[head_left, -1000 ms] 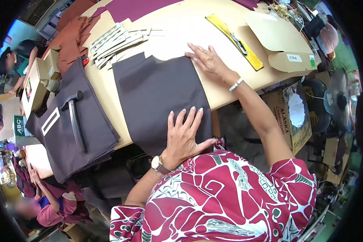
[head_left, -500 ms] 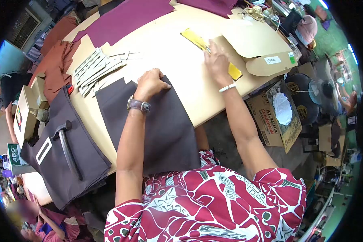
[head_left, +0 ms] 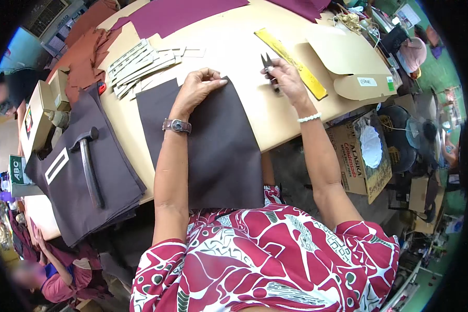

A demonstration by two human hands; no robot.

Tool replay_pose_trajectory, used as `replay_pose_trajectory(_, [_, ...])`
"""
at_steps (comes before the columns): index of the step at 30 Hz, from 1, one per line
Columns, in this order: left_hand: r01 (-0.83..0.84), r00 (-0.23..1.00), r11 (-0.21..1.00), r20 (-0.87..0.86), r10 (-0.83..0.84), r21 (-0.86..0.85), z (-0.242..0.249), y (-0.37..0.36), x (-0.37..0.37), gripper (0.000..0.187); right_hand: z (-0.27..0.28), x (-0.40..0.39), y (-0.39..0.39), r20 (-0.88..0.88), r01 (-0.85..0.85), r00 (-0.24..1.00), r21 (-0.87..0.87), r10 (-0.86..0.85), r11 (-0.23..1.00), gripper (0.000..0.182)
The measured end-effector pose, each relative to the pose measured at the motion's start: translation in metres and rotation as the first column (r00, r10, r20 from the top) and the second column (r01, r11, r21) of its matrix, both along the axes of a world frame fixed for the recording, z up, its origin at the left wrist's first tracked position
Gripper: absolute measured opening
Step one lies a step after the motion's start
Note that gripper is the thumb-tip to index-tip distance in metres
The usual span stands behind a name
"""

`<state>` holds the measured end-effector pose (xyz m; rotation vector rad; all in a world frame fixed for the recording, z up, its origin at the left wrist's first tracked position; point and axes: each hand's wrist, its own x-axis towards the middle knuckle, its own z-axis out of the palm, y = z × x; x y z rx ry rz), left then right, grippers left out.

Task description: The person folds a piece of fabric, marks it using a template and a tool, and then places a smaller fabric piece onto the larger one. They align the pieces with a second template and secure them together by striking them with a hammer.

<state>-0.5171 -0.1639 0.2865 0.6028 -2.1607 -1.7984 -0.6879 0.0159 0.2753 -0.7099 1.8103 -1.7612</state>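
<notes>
A dark brown sheet (head_left: 221, 151), of leather or cloth, lies over the table's near edge and hangs toward my lap. Fingers and thumb of my left hand (head_left: 200, 88) pinch it at its far right corner. Held in my right hand (head_left: 288, 78) is a pair of small black thread snips (head_left: 268, 63), blades pointing away from me and parted. The snips are above the table, to the right of the sheet and apart from it. Just beyond that hand lies a yellow ruler (head_left: 296, 65).
Left of me a hammer (head_left: 88, 166) and a white rectangular frame (head_left: 56, 166) rest on stacked dark sheets (head_left: 117, 182). Cut card pieces (head_left: 135, 65) lie farther back. A beige folder (head_left: 348, 57) is at the right, above a cardboard box (head_left: 346, 161). Other people sit around.
My right hand has lifted off the yellow ruler and now shows the snips. My left hand still grips the sheet's corner. The view has shifted slightly.
</notes>
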Motion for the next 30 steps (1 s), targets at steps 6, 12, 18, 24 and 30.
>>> replay_pose_trajectory(6, [0.026, 0.987, 0.999, -0.155, -0.033, -0.044, 0.000, 0.005, 0.006, 0.014, 0.007, 0.045, -0.025, 0.294, -0.230, 0.932, 0.028, 0.212, 0.973, 0.026])
replay_pose_trajectory(12, [0.077, 0.987, 0.996, -0.142, -0.081, -0.035, 0.004, 0.003, 0.009, 0.025, 0.015, 0.059, -0.036, 0.005, -0.205, 0.979, 0.004, 0.205, 0.979, 0.014])
replay_pose_trajectory(18, [0.173, 0.984, 0.984, -0.020, -0.175, -0.047, 0.037, 0.006, 0.008, 0.029, 0.038, 0.066, -0.023, -0.236, -0.114, 0.966, -0.013, 0.108, 0.993, 0.015])
replay_pose_trajectory(24, [0.186, 0.981, 0.981, -0.062, -0.183, 0.051, 0.055, 0.021, 0.019, 0.019, 0.058, 0.062, 0.008, 0.047, -0.329, 0.942, -0.080, 0.334, 0.941, 0.024])
replay_pose_trajectory(30, [0.139, 0.987, 0.977, -0.100, -0.124, 0.163, 0.058, 0.043, 0.034, 0.021, 0.055, 0.067, 0.028, -0.078, -0.398, 0.915, -0.017, 0.396, 0.917, 0.036])
